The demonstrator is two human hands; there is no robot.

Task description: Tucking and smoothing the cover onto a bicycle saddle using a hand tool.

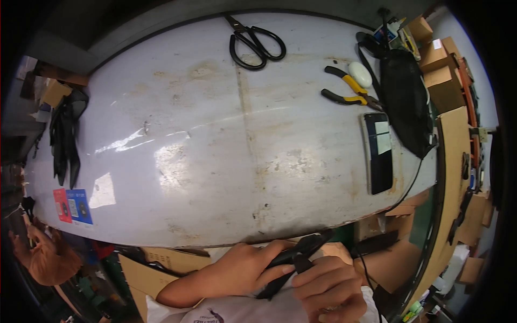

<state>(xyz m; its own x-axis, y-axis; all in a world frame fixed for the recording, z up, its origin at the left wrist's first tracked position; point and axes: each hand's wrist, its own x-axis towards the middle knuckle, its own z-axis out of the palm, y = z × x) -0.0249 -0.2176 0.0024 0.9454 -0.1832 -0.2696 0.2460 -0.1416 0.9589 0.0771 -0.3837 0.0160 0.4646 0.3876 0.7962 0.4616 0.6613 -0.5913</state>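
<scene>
My left hand (pixel 239 267) is closed on a black strap-like piece (pixel 311 245) in front of my body, just past the table's near edge. Bent fingers of my right hand (pixel 329 285) grip the same piece, close beside the left. Part of it is hidden by my fingers, and its exact kind cannot be made out. On the table (pixel 210 145), black-handled scissors (pixel 257 46) lie at the far side. Yellow-and-black pliers (pixel 353 92) lie at the right by a white oval object (pixel 360 74). A phone (pixel 378 153) rests nearer, with a black bag-like item (pixel 404 97) beside it.
Black strips (pixel 67 137) lie at the table's left end, near red and blue stickers (pixel 73 205). Another person's arm (pixel 48 255) shows at the lower left. Cardboard boxes (pixel 441 75) stand at the right. A thin cable (pixel 412 185) hangs over the right edge.
</scene>
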